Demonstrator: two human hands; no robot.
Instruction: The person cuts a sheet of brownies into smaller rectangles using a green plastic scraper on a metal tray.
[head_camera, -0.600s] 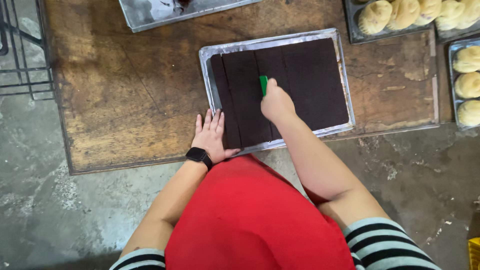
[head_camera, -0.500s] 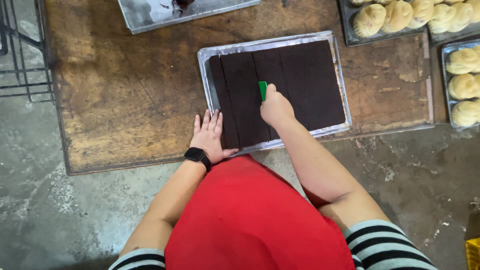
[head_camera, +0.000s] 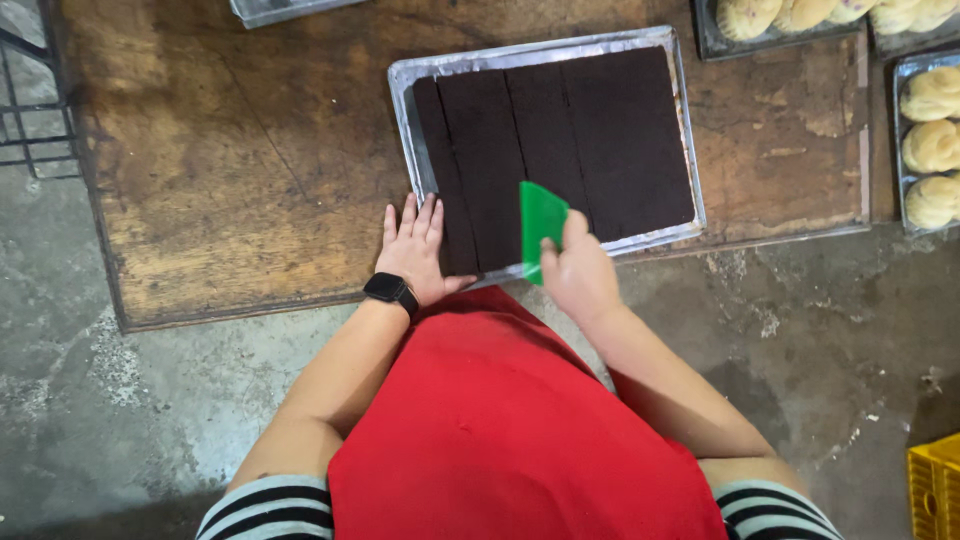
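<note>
1. Nearest the camera: red apron (head_camera: 500, 430) fills the lower middle and hides the person's torso and legs. Striped sleeves (head_camera: 265, 510) are cut off by the bottom edge.
2. Yellow crate (head_camera: 938, 485) at lower right, only a corner in frame. Grey concrete floor (head_camera: 120, 400) around it.
3. Left hand (head_camera: 418, 252), black watch (head_camera: 390, 290) on the wrist, lies flat on the near left corner of the tray, fingers (head_camera: 420, 215) spread wide, holding nothing. Thumb reaches toward the tray's near rim.
4. Right hand (head_camera: 578, 275) has fingers closed on a green scraper (head_camera: 541, 225). The blade stands over the near edge of the tray; its lower end is hidden behind the hand, so contact with the cake can't be confirmed.
5. Metal tray (head_camera: 690, 130) sits on the wooden desk (head_camera: 240, 150), near its front edge. It holds a dark brown slab cake (head_camera: 600, 140), with lengthwise cut lines visible on the left part. The right part looks uncut, hard to be sure against the dark surface.
6. Right edge: tray of pale buns (head_camera: 932, 145), cropped by the frame.
7. Far edge: another tray of buns (head_camera: 800, 15) and a metal tray (head_camera: 290, 8), both mostly cut off at the top; contents of the latter not readable.
8. Far left: dark metal rack (head_camera: 25, 110), partly visible.
</note>
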